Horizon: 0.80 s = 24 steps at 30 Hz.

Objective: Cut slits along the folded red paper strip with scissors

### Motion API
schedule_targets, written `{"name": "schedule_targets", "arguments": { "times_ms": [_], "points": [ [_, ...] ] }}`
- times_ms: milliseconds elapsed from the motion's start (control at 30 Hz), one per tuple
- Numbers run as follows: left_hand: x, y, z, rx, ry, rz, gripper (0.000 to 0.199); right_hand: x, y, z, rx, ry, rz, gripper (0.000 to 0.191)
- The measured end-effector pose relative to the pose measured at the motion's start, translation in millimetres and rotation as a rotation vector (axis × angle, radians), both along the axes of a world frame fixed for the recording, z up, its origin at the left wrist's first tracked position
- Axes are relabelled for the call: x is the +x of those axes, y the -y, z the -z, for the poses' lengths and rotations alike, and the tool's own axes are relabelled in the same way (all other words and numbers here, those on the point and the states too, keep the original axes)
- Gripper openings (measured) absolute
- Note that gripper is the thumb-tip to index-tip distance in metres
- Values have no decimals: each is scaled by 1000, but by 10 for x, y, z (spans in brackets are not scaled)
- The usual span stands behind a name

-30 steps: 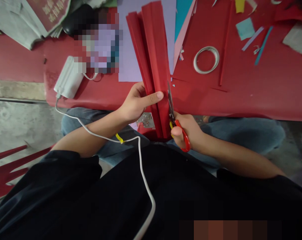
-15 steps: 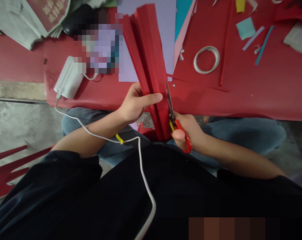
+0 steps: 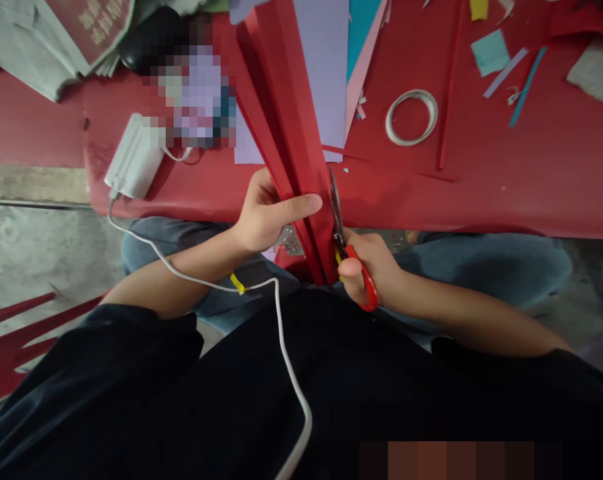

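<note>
Long folded red paper (image 3: 294, 127) stands lengthwise in front of my body, its far end over the table. My left hand (image 3: 266, 212) grips it from the left, thumb pressed on the front face and fingers hidden behind. In my right hand (image 3: 368, 263) is a pair of scissors (image 3: 368, 287) with red and yellow handles, thumb in a loop. Their blades point up along the paper's right edge, close against it. Whether the blades are cutting into the paper I cannot tell.
On the red table (image 3: 506, 193) lie purple sheets (image 3: 328, 87), a roll of white tape (image 3: 412, 118), paper scraps (image 3: 490, 53) and a white power bank (image 3: 136, 157). Its white cable (image 3: 281, 320) runs across my left forearm and lap. A black object (image 3: 151, 40) sits further back.
The red paper has shifted slightly left and towards me, its far end tilting more to the left. My right hand and the scissors have moved a little left with it.
</note>
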State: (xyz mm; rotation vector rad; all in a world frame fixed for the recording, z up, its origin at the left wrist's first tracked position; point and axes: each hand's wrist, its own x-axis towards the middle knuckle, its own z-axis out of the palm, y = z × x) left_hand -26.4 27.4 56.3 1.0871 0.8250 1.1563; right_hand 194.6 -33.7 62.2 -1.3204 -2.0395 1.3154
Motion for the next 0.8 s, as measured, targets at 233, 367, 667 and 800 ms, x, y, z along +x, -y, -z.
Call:
{"name": "schedule_targets", "arguments": {
  "times_ms": [233,367,667,800],
  "points": [
    [-6,26,-45,59,-22,-12,26,-41,17,64,7,-7,-14,110],
    [-7,24,-37,57,11,4,21,-45,23,60,2,-3,-9,115],
    [-27,9,0,-41,-11,-14,36,-44,27,48,37,23,17,123],
    [-33,9,10,-46,-29,-12,37,-39,20,68,47,21,20,122]
  ]
}}
